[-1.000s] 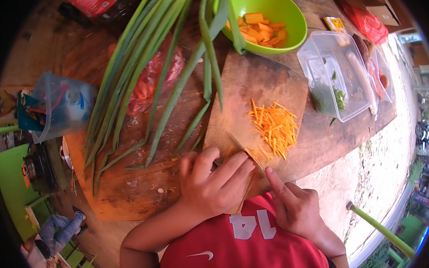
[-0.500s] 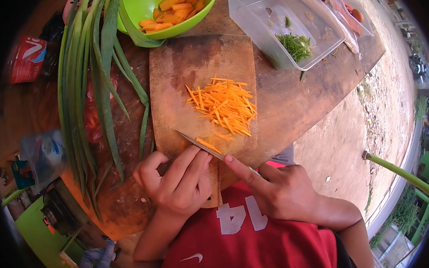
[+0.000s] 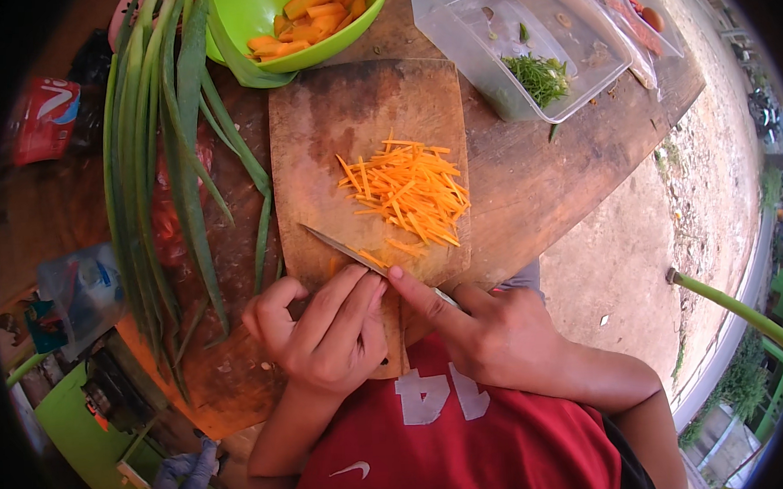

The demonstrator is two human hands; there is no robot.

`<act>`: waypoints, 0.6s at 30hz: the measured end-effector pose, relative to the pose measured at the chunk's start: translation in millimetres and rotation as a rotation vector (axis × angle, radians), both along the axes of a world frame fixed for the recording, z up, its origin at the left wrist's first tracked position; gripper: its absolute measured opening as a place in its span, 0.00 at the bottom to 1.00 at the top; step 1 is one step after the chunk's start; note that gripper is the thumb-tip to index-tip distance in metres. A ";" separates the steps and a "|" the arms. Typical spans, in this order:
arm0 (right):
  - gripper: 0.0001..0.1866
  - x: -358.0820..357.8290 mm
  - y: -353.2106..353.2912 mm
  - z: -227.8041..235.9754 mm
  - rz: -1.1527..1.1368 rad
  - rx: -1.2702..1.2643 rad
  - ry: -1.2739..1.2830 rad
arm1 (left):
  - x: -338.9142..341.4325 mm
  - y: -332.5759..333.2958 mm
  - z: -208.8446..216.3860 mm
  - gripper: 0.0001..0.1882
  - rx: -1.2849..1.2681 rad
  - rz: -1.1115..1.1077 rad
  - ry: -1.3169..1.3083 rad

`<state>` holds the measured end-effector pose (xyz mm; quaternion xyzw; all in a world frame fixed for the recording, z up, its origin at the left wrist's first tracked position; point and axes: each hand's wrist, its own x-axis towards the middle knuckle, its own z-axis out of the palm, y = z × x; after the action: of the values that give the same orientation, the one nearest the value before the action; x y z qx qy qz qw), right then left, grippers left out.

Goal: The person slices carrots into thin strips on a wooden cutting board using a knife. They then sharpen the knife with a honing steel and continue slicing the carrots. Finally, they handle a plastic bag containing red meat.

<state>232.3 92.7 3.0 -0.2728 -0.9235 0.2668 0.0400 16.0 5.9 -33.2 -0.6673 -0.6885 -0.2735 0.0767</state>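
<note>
Hands [image 3: 327, 339], 2; knife [image 3: 332, 244], 1; cutting board [image 3: 359, 97], 1; green bowl [image 3: 348, 44], 1; heap of orange strips [image 3: 413, 187], 1; orange chunks [image 3: 305, 30], several, overlapping, uncounted.

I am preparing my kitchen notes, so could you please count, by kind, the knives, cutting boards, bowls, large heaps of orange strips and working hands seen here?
Knife: 1
Cutting board: 1
Green bowl: 1
Large heap of orange strips: 1
Hands, left hand and right hand: 2
Total: 6
</note>
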 end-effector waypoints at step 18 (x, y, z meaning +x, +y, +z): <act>0.50 3.2 -2.7 2.0 -0.019 0.014 0.015 | 1.0 1.7 -1.7 0.06 0.035 0.001 0.010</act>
<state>235.4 90.0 5.0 -0.2794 -0.9224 0.2616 0.0513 17.1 7.6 -34.9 -0.6670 -0.6834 -0.2821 0.0920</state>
